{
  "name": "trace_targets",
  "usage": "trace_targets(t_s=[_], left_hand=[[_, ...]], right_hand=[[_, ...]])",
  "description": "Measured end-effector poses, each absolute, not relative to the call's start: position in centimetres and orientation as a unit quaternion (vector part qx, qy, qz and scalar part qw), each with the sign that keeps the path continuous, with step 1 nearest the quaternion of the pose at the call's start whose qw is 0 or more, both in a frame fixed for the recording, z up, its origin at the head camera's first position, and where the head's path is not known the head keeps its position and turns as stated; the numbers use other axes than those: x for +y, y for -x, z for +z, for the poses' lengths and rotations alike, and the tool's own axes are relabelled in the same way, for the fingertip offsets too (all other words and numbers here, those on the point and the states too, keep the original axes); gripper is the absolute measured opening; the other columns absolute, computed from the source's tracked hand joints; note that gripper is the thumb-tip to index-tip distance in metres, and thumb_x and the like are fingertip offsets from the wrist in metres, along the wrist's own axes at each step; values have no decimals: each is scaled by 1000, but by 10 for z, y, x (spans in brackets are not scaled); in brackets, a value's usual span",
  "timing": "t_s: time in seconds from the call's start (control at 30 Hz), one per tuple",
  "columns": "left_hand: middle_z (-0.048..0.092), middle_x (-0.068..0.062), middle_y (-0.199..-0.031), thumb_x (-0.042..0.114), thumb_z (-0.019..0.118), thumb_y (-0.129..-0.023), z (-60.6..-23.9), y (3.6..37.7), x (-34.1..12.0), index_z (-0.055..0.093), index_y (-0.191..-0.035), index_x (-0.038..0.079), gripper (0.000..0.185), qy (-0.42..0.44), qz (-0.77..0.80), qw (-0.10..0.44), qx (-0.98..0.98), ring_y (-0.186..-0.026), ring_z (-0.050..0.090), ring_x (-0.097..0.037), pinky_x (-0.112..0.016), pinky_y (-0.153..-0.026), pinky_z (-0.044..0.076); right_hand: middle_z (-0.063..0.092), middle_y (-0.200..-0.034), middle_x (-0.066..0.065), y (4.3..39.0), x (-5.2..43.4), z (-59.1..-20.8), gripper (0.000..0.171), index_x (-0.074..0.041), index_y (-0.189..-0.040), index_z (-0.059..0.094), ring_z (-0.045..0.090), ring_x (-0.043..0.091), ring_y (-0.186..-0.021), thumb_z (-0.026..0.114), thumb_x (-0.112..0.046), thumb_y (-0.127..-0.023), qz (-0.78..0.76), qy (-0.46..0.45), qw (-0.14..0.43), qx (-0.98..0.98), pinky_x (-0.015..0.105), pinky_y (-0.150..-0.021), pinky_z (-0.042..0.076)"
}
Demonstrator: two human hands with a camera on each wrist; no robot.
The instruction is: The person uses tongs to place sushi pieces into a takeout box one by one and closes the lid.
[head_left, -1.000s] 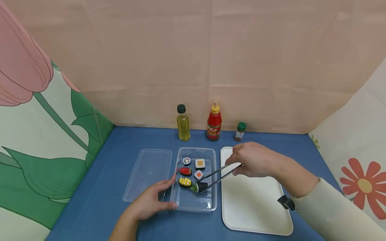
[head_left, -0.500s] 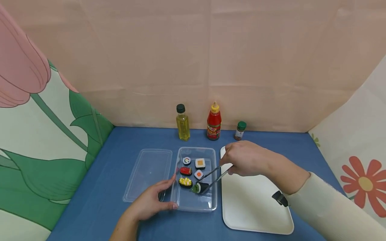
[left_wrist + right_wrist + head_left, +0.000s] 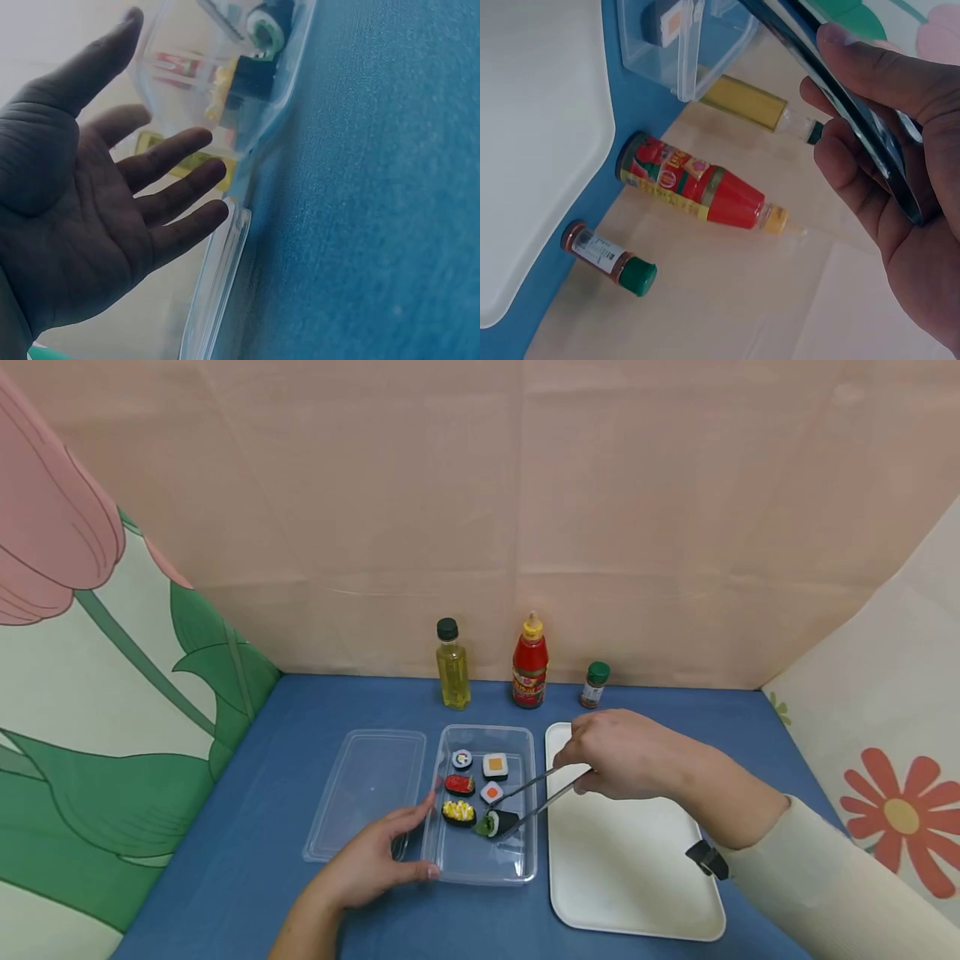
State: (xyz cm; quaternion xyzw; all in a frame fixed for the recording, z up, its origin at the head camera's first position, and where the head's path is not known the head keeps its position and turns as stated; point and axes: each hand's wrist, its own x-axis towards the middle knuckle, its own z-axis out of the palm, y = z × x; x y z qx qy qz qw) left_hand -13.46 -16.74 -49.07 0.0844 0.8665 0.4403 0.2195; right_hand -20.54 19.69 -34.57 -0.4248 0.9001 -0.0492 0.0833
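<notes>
My right hand point(image 3: 622, 756) grips metal tongs point(image 3: 551, 802), whose tips reach into a clear plastic box point(image 3: 487, 868). Between the spread tips lies a dark sushi roll point(image 3: 504, 823) with a green leafy end; whether they squeeze it I cannot tell. Around it in the box sit several other sushi pieces: a yellow-topped piece point(image 3: 458, 812), a red-topped piece point(image 3: 460, 784), an orange-centred roll point(image 3: 492, 792), a small round roll point(image 3: 462, 760) and a square piece point(image 3: 495, 766). My left hand point(image 3: 378, 856) rests with extended fingers against the box's left side, thumb near the front corner.
Left of the box lies its clear lid point(image 3: 367, 785). A white tray point(image 3: 630, 868) stands to the right, beneath my right forearm. At the back are an oil bottle point(image 3: 453, 672), a red sauce bottle point(image 3: 529, 668) and a green-capped spice jar point(image 3: 594, 685).
My right hand moves slightly left with the tongs, then back right. The dark roll turns and shifts a little between the tips. The left hand stays at the box.
</notes>
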Motion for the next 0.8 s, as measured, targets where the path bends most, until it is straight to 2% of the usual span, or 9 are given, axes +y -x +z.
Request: trace_targets(t_s=[0.27,0.53,0.8], left_hand=[[40,-16,-162,46,87,-83,-492,132,-168,37,-162,32,94,-94,425,214,875,-147,36,-45,-70,-113,30],[42,-15,-161,47,88,-82,-490,130,-169,38,-162,35,95,-87,419,212,879,-146,38,-45,-71,-112,31],[42,-13,-162,48,87,-82,-491,132,-167,37,-162,35,96,-91,418,211,879,-147,38,-44,-70,-113,31]], right_hand=[[72,-97,-13,198,223,-354,33,-21,-114,81,59,3,-83,90,-23,-82,-96,421,63,900,25,-68,52],[70,-98,-13,196,246,-367,33,-20,-116,80,61,0,-84,89,-23,-84,-141,435,34,889,23,-69,55],[71,-100,-16,188,264,-385,36,-21,-118,80,62,1,-87,90,-25,-84,-192,411,8,891,26,-69,58]])
